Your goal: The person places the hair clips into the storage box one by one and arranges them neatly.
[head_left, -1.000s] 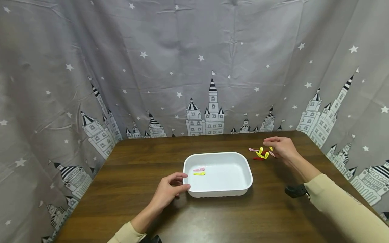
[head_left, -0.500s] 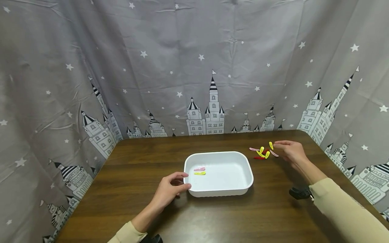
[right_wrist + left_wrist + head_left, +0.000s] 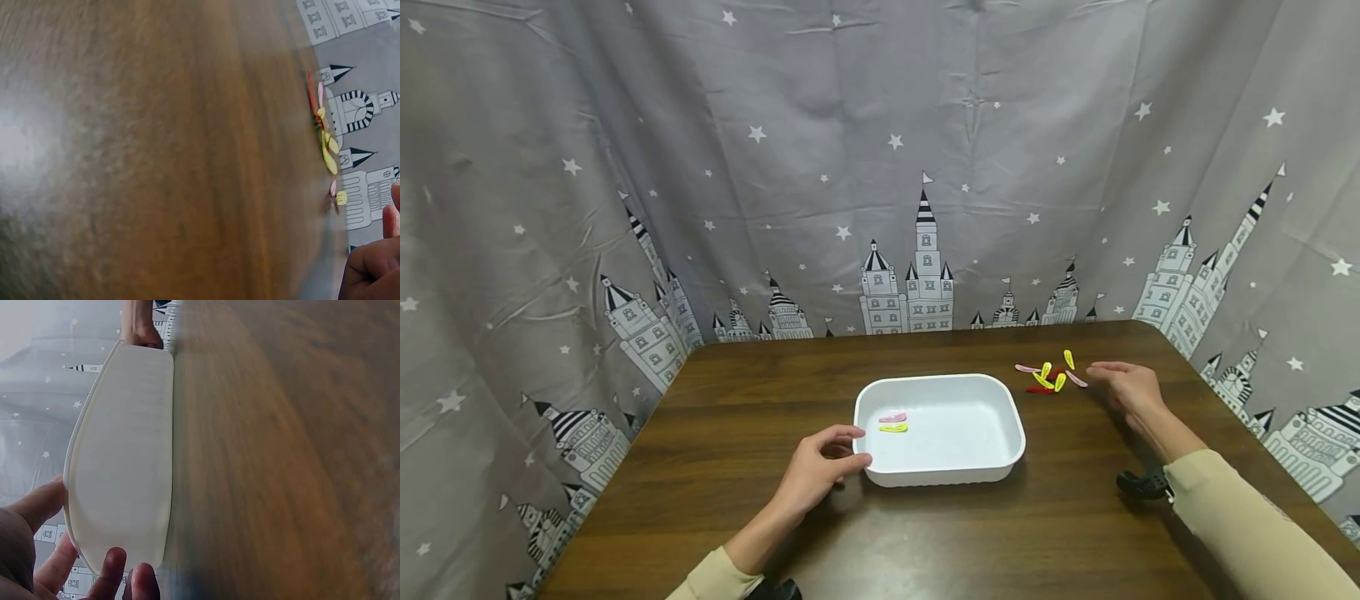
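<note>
A white rectangular tray (image 3: 940, 479) stands on the table, with a pink hair clip (image 3: 892, 417) and a yellow hair clip (image 3: 893, 428) side by side at its left end. My left hand (image 3: 816, 467) holds that end, thumb and fingers spread over the rim; the left wrist view shows the fingers (image 3: 114, 565) against the outer wall. To the right of the tray lies a loose pile of yellow, red and pink hair clips (image 3: 1043, 381). My right hand (image 3: 1127, 387) hovers just right of the pile, fingertips near a pink hair clip (image 3: 1077, 379), holding nothing.
The brown wooden table (image 3: 760, 383) reaches back to a grey curtain (image 3: 820, 167) printed with castles and stars. One yellow hair clip (image 3: 1069, 360) lies slightly apart at the back of the pile.
My right hand has moved right and a little nearer, away from over the pile, uncovering the yellow and pink clips at its right side. My left hand stays on the tray.
</note>
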The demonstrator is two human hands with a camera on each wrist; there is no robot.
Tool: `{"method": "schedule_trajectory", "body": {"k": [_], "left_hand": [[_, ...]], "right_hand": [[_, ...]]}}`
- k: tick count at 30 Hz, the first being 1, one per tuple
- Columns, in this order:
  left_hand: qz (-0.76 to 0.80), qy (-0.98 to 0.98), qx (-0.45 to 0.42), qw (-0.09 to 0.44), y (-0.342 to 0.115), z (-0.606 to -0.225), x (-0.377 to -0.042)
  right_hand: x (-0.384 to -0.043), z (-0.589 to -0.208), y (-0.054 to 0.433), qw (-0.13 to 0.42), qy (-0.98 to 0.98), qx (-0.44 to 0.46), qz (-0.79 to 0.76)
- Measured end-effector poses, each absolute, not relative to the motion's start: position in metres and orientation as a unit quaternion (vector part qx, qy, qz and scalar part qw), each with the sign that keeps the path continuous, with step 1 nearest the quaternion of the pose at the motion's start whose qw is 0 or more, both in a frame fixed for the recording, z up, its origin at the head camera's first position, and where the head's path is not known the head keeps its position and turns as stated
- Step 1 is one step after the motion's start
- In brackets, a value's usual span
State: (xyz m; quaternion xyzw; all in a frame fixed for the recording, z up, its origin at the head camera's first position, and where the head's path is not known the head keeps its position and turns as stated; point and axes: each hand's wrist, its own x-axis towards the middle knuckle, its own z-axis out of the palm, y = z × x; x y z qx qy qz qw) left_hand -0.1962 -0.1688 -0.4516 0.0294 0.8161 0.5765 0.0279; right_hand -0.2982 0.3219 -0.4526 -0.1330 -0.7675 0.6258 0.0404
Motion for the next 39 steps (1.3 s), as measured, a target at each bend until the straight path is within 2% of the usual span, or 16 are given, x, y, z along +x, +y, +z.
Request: {"method": "schedule_trajectory", "body": {"k": [10,39], "left_hand": [[0.574,0.818,0.029,0.028,-0.164,-0.452,-0.198],[0.581,0.813,0.026,0.031,-0.168,-0.453,-0.197]], "right_hand": [[-0.297,-0.465,0.33,0.027,-0.789,-0.166,0.591],[-0.304,-0.473,0.328,0.011,-0.851,-0.145,0.505]]}}
